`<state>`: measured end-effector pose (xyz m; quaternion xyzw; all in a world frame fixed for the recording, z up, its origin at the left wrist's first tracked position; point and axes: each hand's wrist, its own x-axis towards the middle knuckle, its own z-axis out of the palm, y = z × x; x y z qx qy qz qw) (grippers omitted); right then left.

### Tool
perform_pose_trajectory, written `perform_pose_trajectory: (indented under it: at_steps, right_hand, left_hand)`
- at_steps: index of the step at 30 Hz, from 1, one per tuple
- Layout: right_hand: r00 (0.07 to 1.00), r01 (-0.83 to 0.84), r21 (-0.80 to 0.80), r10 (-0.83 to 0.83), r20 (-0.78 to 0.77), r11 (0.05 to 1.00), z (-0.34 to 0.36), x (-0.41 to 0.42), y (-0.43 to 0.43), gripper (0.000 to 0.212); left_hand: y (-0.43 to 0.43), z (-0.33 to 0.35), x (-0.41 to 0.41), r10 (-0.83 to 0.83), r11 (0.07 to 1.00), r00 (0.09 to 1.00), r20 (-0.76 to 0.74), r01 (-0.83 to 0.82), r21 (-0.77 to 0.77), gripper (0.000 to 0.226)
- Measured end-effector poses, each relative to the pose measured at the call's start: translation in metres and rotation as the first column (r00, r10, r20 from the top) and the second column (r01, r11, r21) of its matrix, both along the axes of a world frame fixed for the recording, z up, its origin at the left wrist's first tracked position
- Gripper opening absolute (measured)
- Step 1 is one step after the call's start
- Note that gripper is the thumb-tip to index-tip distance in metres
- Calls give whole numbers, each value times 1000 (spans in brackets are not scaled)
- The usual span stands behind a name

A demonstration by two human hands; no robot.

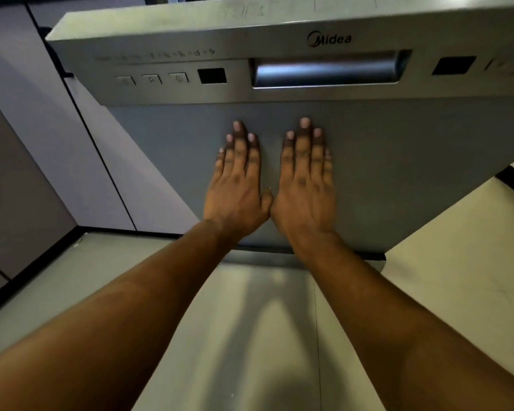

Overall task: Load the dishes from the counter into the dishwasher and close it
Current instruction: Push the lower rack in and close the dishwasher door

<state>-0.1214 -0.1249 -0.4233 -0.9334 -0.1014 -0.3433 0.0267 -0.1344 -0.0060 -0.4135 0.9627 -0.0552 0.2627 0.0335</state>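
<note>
The left hand [238, 185] and right hand [304, 185] lie flat, fingers straight, grasping nothing, side by side on the dishwasher door [398, 149] below its handle [327, 69]. Press evenly through both palms until it latches.

Dim, soft overhead light throws two blurred shadows onto the floor [428, 286] and a pale sheen along the dishwasher door [398, 173] top, whose small lettering smears and whose straight edges bow outward.
</note>
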Motion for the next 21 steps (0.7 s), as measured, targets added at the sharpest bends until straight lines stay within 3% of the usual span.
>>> perform_pose_trajectory:
  at_steps: [8, 16, 21]
  right_hand:
    - [993, -22, -120, 8, -114, 993, 48, 20, -22, 100]
    - [994, 65, -9, -66, -92, 998, 53, 58, 5, 115]
    - [996, 49, -19, -50, -80, 999, 51, 95, 5, 95]
  left_hand:
    - [-2, 29, 31, 8, 1000, 1000, -15, -8, -14, 89]
    - [2, 32, 72, -44, 999, 999, -26, 43, -30, 100]
    - [-9, 4, 114, -12, 999, 992, -127, 7, -34, 110]
